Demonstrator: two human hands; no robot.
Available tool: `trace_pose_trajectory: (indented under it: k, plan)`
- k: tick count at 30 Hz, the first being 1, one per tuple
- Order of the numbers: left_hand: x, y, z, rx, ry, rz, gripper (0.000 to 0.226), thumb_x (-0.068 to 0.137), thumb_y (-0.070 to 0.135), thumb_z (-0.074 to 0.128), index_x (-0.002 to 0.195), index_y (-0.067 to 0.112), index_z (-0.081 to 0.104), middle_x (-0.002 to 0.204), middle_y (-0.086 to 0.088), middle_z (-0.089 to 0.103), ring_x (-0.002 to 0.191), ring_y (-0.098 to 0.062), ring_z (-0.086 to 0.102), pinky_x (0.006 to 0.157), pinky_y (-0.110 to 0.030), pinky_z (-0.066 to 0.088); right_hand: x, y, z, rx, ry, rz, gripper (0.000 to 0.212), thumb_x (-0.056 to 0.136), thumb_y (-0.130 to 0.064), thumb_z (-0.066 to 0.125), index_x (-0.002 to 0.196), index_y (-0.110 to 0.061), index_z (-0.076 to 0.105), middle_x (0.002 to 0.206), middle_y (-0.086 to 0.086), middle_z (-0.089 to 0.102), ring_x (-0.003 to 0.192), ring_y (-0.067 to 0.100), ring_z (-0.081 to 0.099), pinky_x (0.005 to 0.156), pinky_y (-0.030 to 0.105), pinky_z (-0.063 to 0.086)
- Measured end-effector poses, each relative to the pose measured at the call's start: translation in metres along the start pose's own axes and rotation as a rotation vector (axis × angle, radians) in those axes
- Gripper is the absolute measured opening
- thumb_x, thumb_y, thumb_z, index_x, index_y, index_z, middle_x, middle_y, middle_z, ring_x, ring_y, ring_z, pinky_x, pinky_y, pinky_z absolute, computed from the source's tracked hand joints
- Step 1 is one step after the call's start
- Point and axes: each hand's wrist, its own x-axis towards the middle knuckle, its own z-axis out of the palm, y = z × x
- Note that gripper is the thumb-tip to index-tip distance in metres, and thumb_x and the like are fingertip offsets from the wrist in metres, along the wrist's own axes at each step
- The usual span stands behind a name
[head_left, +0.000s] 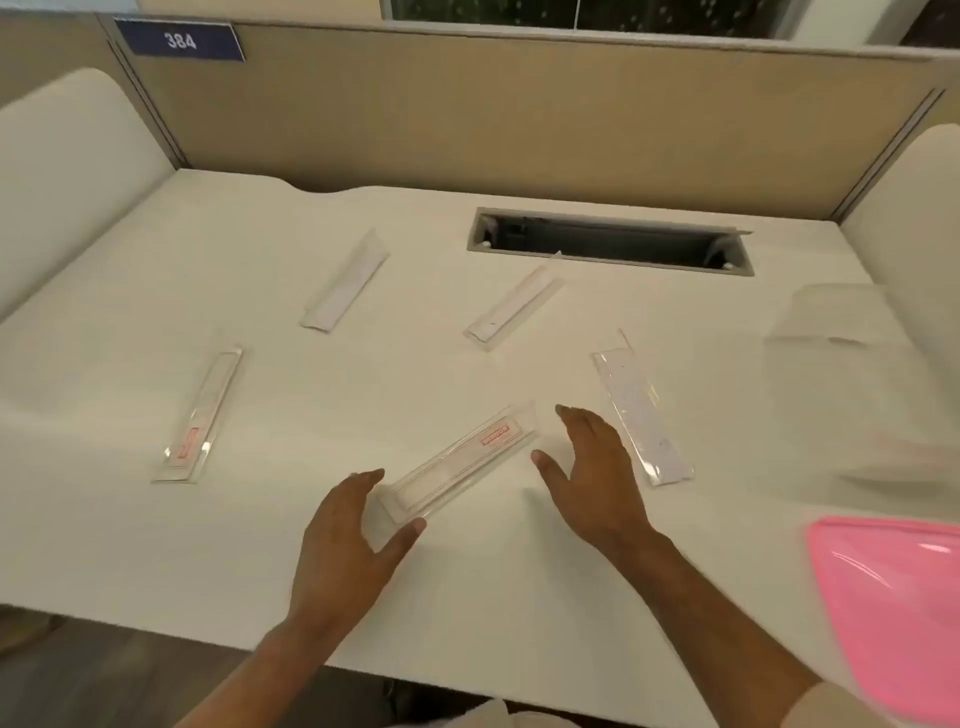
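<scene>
Open left hand, right hand flanking case

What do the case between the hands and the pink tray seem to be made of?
The case looks like clear, glossy plastic, probably stiff: the white desk shows through and its edges catch light. The pink tray is likely smooth, glossy plastic, judging by bright streaks on it, though blur leaves that open.
</scene>
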Motion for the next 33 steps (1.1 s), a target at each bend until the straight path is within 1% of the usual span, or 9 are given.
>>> trace_pose_trajectory:
  k: [5,8,12,15,17,20,23,26,33]
  plan:
    - [-0.011,-0.002,0.015,-0.08,0.126,-0.069,0.063,0.078,0.054,0.071,0.132,0.027,0.051,0.132,0.008,0.056,0.12,-0.014,0.049,0.1,-0.033,0.042,0.004,0.003,0.014,0.132,-0.036,0.029,0.055,0.09,-0.029,0.062,0.14,-0.018,0.042,0.141,-0.002,0.046,0.13,0.017,0.04,0.107,0.028,0.032]
    - [-0.005,0.003,0.017,-0.066,0.148,-0.12,0.055,0.081,0.047,0.073,0.127,0.022,0.058,0.128,0.006,0.059,0.121,-0.016,0.05,0.103,-0.036,0.043,0.015,0.005,0.017,0.19,-0.029,0.091,0.058,0.089,-0.024,0.064,0.141,-0.018,0.04,0.136,0.0,0.047,0.121,0.022,0.048,0.104,0.037,0.041]
    - [0.004,0.01,0.016,-0.114,0.173,-0.126,0.025,0.084,0.036,0.073,0.104,0.021,0.069,0.106,0.009,0.065,0.108,-0.017,0.054,0.093,-0.03,0.043,0.03,0.008,0.017,0.227,-0.038,0.179,0.058,0.088,-0.02,0.065,0.14,-0.022,0.041,0.12,0.001,0.048,0.1,0.011,0.049,0.088,0.025,0.041]
    - [0.008,0.016,0.012,-0.207,0.169,-0.143,0.003,0.087,0.028,0.072,0.087,0.028,0.069,0.095,0.014,0.066,0.102,-0.017,0.056,0.087,-0.032,0.045,0.035,0.012,0.014,0.291,-0.081,0.24,0.046,0.089,-0.016,0.064,0.132,-0.024,0.052,0.105,0.0,0.052,0.093,0.012,0.053,0.084,0.024,0.042]
    - [0.011,0.018,0.009,-0.291,0.16,-0.187,0.014,0.087,0.024,0.071,0.08,0.034,0.065,0.09,0.015,0.067,0.095,-0.013,0.058,0.08,-0.029,0.045,0.034,0.012,0.014,0.363,-0.099,0.247,0.035,0.089,-0.016,0.065,0.122,-0.026,0.06,0.096,-0.001,0.056,0.085,0.01,0.055,0.078,0.02,0.043]
    - [0.018,0.024,0.006,-0.417,0.188,-0.228,0.017,0.087,0.019,0.071,0.079,0.033,0.066,0.081,0.011,0.071,0.074,-0.003,0.062,0.063,-0.012,0.045,0.031,0.01,0.011,0.448,-0.058,0.234,0.025,0.089,-0.021,0.067,0.11,-0.033,0.065,0.084,-0.006,0.059,0.07,0.006,0.052,0.069,0.016,0.041]
    - [0.027,0.031,-0.002,-0.498,0.234,-0.234,0.014,0.088,0.018,0.07,0.08,0.03,0.069,0.079,0.008,0.072,0.073,0.004,0.062,0.064,-0.01,0.045,0.031,0.01,0.001,0.485,-0.004,0.21,0.023,0.088,-0.02,0.067,0.102,-0.038,0.067,0.084,-0.005,0.063,0.062,0.005,0.046,0.065,0.013,0.042]
    - [0.035,0.039,-0.014,-0.583,0.214,-0.246,0.012,0.088,0.02,0.07,0.081,0.03,0.07,0.079,0.01,0.073,0.077,-0.002,0.064,0.071,-0.024,0.047,0.029,0.005,-0.017,0.527,0.06,0.159,0.026,0.087,-0.016,0.068,0.101,-0.038,0.071,0.088,-0.008,0.066,0.064,0.002,0.05,0.064,0.009,0.043]
    - [0.063,0.066,-0.06,-0.772,0.09,-0.235,0.008,0.086,0.023,0.074,0.078,0.021,0.075,0.074,0.006,0.075,0.069,0.005,0.063,0.073,-0.021,0.043,0.022,-0.009,-0.055,0.615,0.124,0.051,0.032,0.083,-0.016,0.072,0.1,-0.043,0.069,0.106,-0.018,0.067,0.086,0.007,0.06,0.068,0.018,0.048]
